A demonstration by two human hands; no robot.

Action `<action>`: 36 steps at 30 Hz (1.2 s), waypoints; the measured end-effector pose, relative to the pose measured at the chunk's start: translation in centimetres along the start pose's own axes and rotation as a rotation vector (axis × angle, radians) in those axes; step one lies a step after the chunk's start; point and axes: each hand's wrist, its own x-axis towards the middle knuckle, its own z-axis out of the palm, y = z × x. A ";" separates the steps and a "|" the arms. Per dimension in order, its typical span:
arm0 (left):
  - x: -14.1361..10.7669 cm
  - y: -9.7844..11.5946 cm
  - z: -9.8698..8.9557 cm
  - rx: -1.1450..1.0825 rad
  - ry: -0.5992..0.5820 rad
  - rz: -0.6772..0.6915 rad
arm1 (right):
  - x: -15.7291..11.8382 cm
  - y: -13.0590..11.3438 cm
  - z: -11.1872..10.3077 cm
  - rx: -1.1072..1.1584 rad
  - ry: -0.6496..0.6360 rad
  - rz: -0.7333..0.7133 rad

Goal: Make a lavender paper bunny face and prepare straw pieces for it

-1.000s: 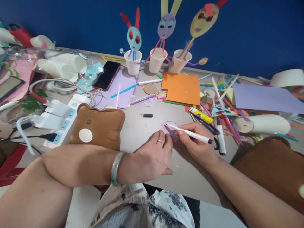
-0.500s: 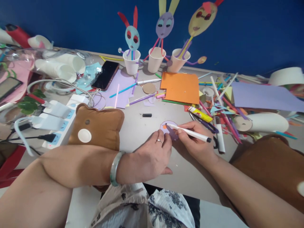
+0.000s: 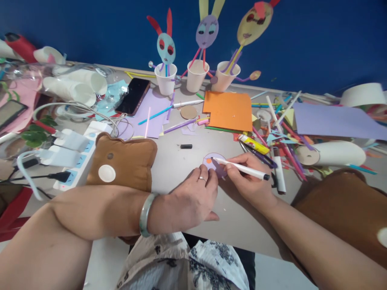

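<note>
The right hand [image 3: 252, 178] holds the white marker [image 3: 248, 170], tip at the purple oval [image 3: 218, 169]; the left hand [image 3: 193, 196], fingers extended, pins it beneath its fingertips (press firmly). Keep strokes short, light.

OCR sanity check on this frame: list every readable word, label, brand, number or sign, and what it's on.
No legible text.
Yellow tube: printed label, too small and blurred.
Clear plastic wrap: small dark mark, too blurred.
White marker in the right hand: no lettering I can make out.
Purple paper disc: drawn marks, no letters visible.
Phone: dark screen, nothing readable.
</note>
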 end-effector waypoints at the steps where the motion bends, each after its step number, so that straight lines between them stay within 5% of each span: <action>1: 0.0 0.0 0.1 0.002 -0.003 -0.002 | 0.0 0.0 0.0 -0.003 0.003 -0.002; 9: 0.1 0.0 -0.1 -0.008 -0.011 -0.008 | 0.0 -0.1 -0.1 -0.004 -0.025 -0.010; 19: 0.1 0.1 -0.1 0.023 0.006 -0.029 | -0.6 2.7 -0.7 0.051 0.138 0.041; 36: 0.0 0.5 0.7 0.065 -0.034 -0.046 | 0.0 1.5 -0.9 0.008 0.009 -0.055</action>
